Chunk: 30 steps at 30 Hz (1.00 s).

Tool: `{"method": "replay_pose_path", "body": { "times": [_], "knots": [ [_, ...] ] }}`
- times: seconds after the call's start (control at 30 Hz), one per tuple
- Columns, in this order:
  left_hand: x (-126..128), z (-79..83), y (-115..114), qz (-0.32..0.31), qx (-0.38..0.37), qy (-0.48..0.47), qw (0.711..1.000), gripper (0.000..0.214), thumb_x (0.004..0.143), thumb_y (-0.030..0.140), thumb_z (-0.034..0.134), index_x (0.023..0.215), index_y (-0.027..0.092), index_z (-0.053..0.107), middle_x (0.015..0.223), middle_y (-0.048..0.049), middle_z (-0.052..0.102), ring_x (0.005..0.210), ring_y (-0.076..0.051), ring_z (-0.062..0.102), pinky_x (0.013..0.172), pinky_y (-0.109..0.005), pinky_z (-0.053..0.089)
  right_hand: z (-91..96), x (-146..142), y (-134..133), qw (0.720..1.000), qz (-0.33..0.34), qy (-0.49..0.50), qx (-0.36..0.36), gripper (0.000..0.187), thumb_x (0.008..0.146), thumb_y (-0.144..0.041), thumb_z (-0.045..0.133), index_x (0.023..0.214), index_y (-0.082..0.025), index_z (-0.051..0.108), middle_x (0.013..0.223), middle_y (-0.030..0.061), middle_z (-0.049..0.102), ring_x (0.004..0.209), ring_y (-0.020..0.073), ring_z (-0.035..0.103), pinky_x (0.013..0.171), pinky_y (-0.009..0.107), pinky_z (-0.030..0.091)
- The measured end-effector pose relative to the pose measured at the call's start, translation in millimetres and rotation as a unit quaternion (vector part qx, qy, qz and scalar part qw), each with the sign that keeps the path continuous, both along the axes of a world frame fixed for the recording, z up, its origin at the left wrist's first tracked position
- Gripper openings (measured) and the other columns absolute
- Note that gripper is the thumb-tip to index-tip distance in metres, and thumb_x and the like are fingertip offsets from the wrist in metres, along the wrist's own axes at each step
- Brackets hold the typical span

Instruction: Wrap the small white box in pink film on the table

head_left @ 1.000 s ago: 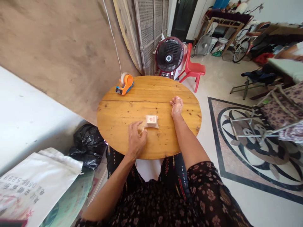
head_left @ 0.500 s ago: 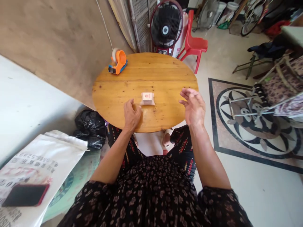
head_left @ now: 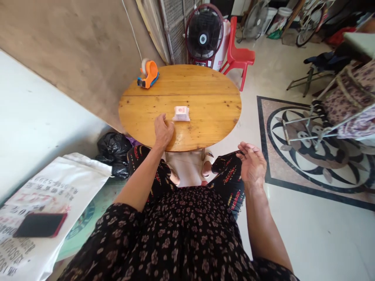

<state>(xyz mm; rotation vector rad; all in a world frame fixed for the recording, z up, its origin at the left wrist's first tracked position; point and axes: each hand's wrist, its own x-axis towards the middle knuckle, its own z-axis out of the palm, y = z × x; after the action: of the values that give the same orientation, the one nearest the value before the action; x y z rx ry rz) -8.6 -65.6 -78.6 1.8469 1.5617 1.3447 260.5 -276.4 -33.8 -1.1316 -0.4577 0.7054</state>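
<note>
A small pale box in a clear wrapper [head_left: 181, 113] lies near the middle of the oval wooden table [head_left: 211, 105]. My left hand [head_left: 163, 130] rests at the table's near side, just left of the box and apart from it; its fingers are loosely curved and spread, with nothing in them. Off the table's right front edge, over my knee, my right hand [head_left: 252, 162] hangs in the air with its palm turned inward. Its fingers are apart and it holds nothing. At the table's far left stands an orange and blue tape dispenser [head_left: 150, 75] with a roll of tape.
A floor fan [head_left: 204, 33] and a red plastic chair [head_left: 240, 56] stand behind the table. To my left are a black plastic bag [head_left: 113, 150] and a white printed sack [head_left: 67, 175] with a phone [head_left: 40, 225] on it. A folding chair [head_left: 319, 117] is at right.
My right hand has moved back from above the table's right edge, toward my body and outward. My left hand stays beside the box. The view has shifted slightly.
</note>
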Motion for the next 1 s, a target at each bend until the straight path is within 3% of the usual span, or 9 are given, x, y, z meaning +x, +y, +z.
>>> {"method": "replay_pose_path", "body": {
  "times": [0.6, 1.0],
  "knots": [
    [0.4, -0.4, 2.1, 0.018, -0.004, -0.038, 0.999, 0.044, 0.077, 0.016, 0.056, 0.120, 0.011, 0.051, 0.118, -0.0152, 0.057, 0.115, -0.026, 0.055, 0.108, -0.045, 0.039, -41.8, -41.5, -2.2, 0.994, 0.080, 0.053, -0.054, 0.019, 0.072, -0.032, 0.073, 0.086, -0.020, 0.068, 0.095, 0.0054, 0.072, 0.089, 0.0184, 0.067, 0.061, 0.025, 0.049],
    [-0.2, 1.6, -0.8, 0.019, -0.001, -0.061, 0.998, 0.043, 0.076, 0.015, 0.055, 0.119, 0.012, 0.052, 0.116, -0.0136, 0.057, 0.111, -0.024, 0.056, 0.104, -0.044, 0.042, -51.8, -52.6, -1.9, 0.989, 0.107, 0.053, -0.085, 0.019, 0.073, -0.033, 0.071, 0.087, -0.020, 0.069, 0.095, 0.0054, 0.073, 0.090, 0.0182, 0.066, 0.062, 0.025, 0.050]
  ]
}}
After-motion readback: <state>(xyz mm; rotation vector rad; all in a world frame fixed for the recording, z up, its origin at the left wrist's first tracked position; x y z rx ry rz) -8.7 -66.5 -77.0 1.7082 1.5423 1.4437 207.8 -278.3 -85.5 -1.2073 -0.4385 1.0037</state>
